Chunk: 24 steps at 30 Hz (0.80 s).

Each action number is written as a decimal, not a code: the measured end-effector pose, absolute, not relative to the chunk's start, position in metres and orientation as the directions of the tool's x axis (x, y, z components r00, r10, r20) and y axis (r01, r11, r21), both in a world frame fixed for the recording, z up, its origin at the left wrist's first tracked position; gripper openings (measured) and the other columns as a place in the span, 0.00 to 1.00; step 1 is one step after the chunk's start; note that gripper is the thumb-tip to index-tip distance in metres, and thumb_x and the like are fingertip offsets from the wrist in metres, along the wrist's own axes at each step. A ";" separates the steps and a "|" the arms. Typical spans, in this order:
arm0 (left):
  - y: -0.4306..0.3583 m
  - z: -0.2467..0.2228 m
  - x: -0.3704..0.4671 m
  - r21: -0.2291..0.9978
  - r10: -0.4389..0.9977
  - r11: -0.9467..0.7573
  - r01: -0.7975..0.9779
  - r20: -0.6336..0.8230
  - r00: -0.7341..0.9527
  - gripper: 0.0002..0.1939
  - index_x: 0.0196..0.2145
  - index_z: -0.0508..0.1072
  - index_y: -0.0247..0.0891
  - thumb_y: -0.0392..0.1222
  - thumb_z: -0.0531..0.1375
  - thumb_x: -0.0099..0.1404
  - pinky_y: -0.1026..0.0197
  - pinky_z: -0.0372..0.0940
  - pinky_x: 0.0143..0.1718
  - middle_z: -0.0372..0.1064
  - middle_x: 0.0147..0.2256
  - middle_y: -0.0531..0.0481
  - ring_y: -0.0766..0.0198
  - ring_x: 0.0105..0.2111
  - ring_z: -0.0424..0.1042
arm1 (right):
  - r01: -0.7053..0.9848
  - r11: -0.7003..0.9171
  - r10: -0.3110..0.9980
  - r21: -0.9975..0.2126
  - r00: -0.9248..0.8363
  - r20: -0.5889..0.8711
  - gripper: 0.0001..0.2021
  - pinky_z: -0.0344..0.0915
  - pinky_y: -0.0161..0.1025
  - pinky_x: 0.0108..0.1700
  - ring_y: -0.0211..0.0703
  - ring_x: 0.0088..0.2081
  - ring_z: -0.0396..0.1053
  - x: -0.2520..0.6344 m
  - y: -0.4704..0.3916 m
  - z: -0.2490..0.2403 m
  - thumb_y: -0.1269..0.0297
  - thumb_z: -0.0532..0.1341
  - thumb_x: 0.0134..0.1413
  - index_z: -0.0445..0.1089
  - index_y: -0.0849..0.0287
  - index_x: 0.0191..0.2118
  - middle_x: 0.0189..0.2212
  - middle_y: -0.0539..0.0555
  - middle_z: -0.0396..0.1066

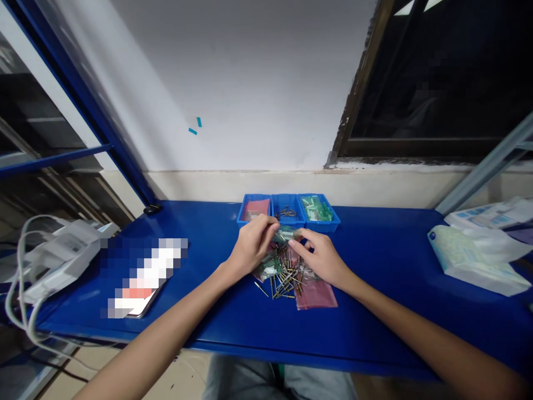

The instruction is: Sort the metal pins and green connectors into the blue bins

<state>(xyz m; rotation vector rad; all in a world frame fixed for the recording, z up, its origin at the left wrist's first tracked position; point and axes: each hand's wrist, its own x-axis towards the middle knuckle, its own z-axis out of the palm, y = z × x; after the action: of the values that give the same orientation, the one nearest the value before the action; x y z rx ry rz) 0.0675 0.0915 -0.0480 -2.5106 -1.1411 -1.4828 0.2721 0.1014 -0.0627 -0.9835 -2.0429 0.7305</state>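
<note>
My left hand [251,243] and my right hand [321,253] both pinch a small clear plastic bag with a green tint [286,235], holding it just in front of the bins. Thumbs and fingertips are closed on its two sides. Below the hands lies a loose pile of thin metal pins [285,282], some with gold-coloured sections. Another clear-green bag [270,268] sits at the pile's left, partly under my left hand. A pink plastic bag [317,295] lies flat at the right, with pins overlapping its edge.
Three joined blue bins stand against the wall: the left bin [240,213] has a pink bag, the middle bin [285,222] pins, the right bin [320,226] green bags. A pixelated phone [145,283] and power strip [70,261] are left; a tissue pack [470,261] is right.
</note>
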 end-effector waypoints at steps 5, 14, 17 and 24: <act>0.090 -0.049 0.069 0.400 0.638 -0.697 0.595 0.725 0.259 0.04 0.45 0.63 0.37 0.38 0.51 0.74 0.61 0.68 0.37 0.68 0.37 0.48 0.66 0.35 0.69 | 0.221 0.407 0.866 -0.886 -0.400 0.299 0.13 0.66 0.38 0.32 0.41 0.28 0.70 0.271 0.100 -0.059 0.57 0.58 0.62 0.67 0.58 0.29 0.25 0.50 0.70; 0.090 -0.044 0.064 0.269 0.602 -0.770 0.578 0.603 0.522 0.15 0.53 0.63 0.38 0.40 0.57 0.69 0.49 0.66 0.56 0.59 0.53 0.39 0.55 0.54 0.65 | 0.261 0.489 0.857 -0.832 -0.321 0.403 0.12 0.68 0.43 0.40 0.46 0.42 0.69 0.275 0.107 -0.054 0.57 0.62 0.57 0.71 0.58 0.27 0.37 0.56 0.71; 0.090 -0.045 0.066 0.260 0.606 -0.767 0.587 0.596 0.527 0.13 0.53 0.63 0.37 0.37 0.54 0.71 0.51 0.67 0.55 0.60 0.53 0.40 0.57 0.53 0.66 | 0.270 0.477 0.864 -0.837 -0.317 0.390 0.11 0.70 0.44 0.40 0.51 0.51 0.67 0.276 0.107 -0.053 0.56 0.64 0.55 0.74 0.58 0.28 0.52 0.59 0.67; 0.091 -0.046 0.066 0.317 0.604 -0.786 0.531 0.578 0.549 0.13 0.52 0.64 0.36 0.33 0.48 0.73 0.54 0.68 0.51 0.69 0.46 0.42 0.59 0.47 0.70 | 0.213 0.556 0.812 -0.803 -0.347 0.470 0.15 0.70 0.44 0.39 0.49 0.46 0.72 0.277 0.101 -0.045 0.58 0.60 0.59 0.72 0.58 0.24 0.46 0.59 0.75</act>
<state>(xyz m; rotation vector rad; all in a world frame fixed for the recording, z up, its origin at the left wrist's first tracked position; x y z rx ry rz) 0.0663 0.0906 -0.0456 -2.8560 -1.0498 -1.1314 0.2771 0.1014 -0.0448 -0.8373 -1.8547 0.8030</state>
